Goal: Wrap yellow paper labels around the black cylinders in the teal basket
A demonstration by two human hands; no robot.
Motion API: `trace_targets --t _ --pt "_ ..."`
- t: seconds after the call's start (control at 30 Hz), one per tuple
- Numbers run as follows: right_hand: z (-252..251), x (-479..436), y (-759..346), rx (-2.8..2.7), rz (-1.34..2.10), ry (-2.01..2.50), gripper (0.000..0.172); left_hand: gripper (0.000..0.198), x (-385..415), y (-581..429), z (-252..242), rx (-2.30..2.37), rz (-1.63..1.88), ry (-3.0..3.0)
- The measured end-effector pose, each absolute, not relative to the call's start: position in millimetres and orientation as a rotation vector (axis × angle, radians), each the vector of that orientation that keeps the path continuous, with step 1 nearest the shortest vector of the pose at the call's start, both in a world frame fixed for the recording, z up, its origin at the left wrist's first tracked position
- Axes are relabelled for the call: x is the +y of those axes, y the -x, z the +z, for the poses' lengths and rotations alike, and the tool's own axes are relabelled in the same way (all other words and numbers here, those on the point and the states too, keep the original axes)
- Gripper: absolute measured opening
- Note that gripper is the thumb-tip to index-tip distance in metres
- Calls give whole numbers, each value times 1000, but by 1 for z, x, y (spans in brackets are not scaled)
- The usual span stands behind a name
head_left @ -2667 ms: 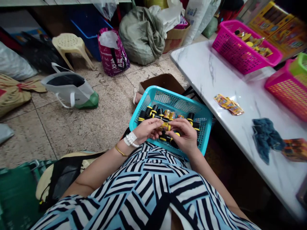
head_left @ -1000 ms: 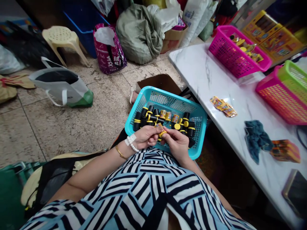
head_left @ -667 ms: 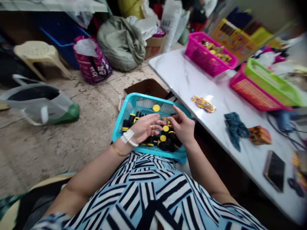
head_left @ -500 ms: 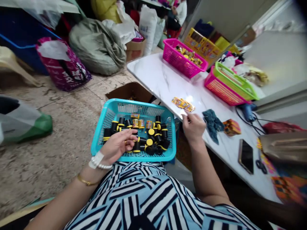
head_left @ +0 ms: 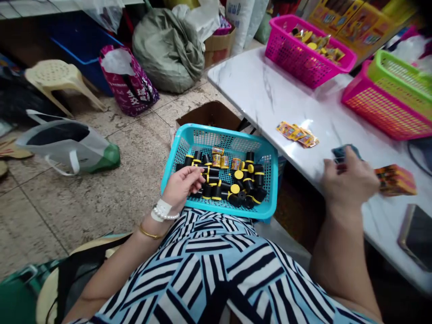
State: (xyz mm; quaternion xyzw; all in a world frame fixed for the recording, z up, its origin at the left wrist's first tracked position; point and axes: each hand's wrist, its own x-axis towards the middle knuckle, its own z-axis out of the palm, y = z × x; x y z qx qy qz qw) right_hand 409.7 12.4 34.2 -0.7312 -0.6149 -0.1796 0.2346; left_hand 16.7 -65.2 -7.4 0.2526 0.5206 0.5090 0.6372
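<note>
Over the turquoise basket [head_left: 219, 208] on my lap, my left hand [head_left: 182, 185] is closed, thumb against curled fingers; anything between them is too small to make out. Inside lie many small black cylinders with yellow caps [head_left: 248, 184], and a few wear yellow printed wraps [head_left: 224, 162]. On the marble-patterned table, my right hand [head_left: 351, 180] is bent down onto a dark teal cloth [head_left: 354, 150], closed on it, slightly blurred and covering most of it. Left of that hand lies a row of yellow printed labels [head_left: 299, 134]. To its right sits an orange printed stack [head_left: 396, 180].
Farther back on the table [head_left: 243, 81] stand a pink basket [head_left: 305, 67] of yellow-capped pieces and a green basket [head_left: 401, 87] in another pink one. A phone [head_left: 417, 236] lies at the right. A cardboard box [head_left: 209, 114] is behind my basket; bags [head_left: 128, 85] stand on the floor.
My right hand has moved right, from beside the yellow labels onto the teal cloth. My left fingers have drawn together above the basket. The view has turned, shifting the scene.
</note>
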Motion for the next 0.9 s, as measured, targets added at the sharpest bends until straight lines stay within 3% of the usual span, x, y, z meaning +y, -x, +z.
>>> trace_targets --t 0.03,0.17,0.33,0.5,0.67,0.77,0.9 --pt "32 3 -381 -1766 -473 1928 47 37 -67 -18 -9 1237 1168 -665" --pt "13 -32 -265 -2416 151 1503 30 38 -70 -22 -11 1277 1082 -863" --pt "0 -43 -205 -2775 330 1326 38 39 -70 -18 -11 1272 1027 -847" --pt "18 4 -250 -2412 41 1476 29 43 -71 -13 -15 1300 1024 -827" --pt "46 70 -337 -1801 -477 1786 35 46 -72 -18 -17 1281 988 -843" --pt "50 89 -364 -1791 -449 1825 38 48 -74 -25 -13 1264 972 -835" --pt "41 95 -354 -2013 -358 1724 30 49 -77 -33 -8 1300 999 -841"
